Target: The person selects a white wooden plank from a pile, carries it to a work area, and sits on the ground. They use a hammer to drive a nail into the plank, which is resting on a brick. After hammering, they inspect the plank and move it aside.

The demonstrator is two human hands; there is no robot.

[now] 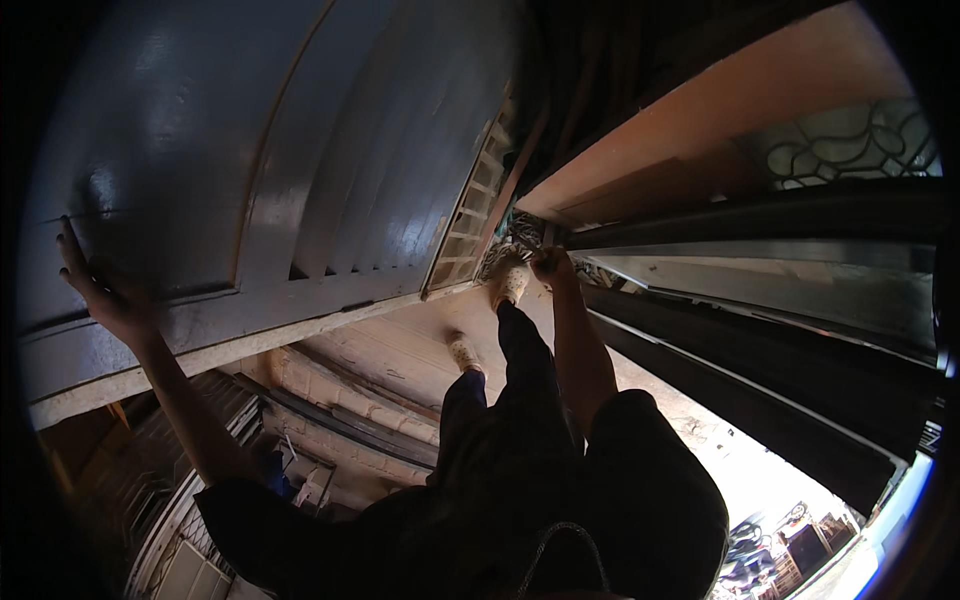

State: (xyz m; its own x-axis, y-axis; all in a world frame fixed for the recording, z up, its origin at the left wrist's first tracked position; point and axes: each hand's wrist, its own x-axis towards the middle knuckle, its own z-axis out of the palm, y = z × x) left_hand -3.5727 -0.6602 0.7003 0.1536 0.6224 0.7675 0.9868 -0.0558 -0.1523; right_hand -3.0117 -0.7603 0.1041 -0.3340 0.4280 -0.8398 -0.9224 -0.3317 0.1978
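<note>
A large dark grey door (350, 140) with a glossy panelled face leans or stands along the left side. Against its lower left part, my left hand (112, 300) rests with the fingers stretched out and apart. Ahead of me, my right hand (550, 268) is closed low down, just beyond my foot. A dark thing seems to be at its fingers, but shadow keeps me from making out what it is. Both arms reach out bare below short dark sleeves.
To the right stand an orange-brown door (690, 130) with a decorative glass pane and several dark upright panels (760, 370). My patterned shoes (465, 352) are on the dusty floor (400, 335). A slatted frame (470, 220) edges the grey door. Stacked boards (350, 410) lie at left.
</note>
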